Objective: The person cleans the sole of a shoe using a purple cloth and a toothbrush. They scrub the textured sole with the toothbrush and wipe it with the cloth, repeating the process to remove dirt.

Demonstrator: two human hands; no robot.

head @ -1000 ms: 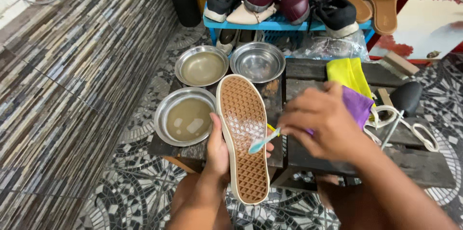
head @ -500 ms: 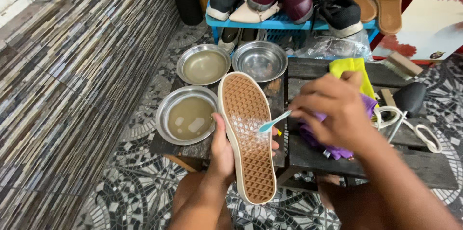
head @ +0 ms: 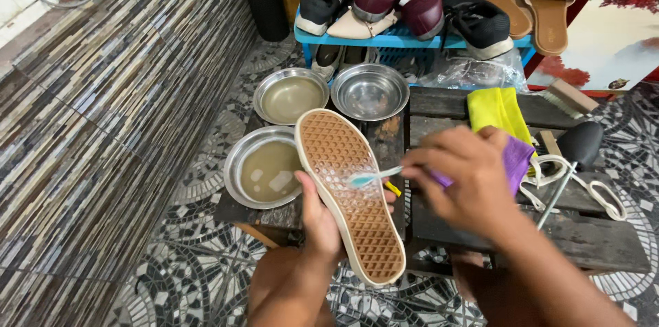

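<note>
Since the earlier frame the shoe (head: pixel 349 193) has swung: its toe now tilts toward the upper left, heel lower right, brown waffle sole up. The toothbrush (head: pixel 373 177) lies flatter, its teal head on the foamy patch mid-sole.

Left hand (head: pixel 317 218): fingers wrapped around the shoe's left edge, thumb on the rim, gripping it over the dark wooden table (head: pixel 597 239).
Right hand (head: pixel 461 179): fingers pinched together on the toothbrush handle, just right of the shoe.

Left of the shoe: steel dish of murky water (head: pixel 263 168). Beyond its toe: a second murky dish (head: pixel 290 96) and an empty steel dish (head: pixel 369 91). Right of the shoe: yellow cloth (head: pixel 496 109), purple cloth (head: pixel 516 156), white laces (head: pixel 598 188). Beyond the dishes: blue shoe rack (head: pixel 405 39).
</note>
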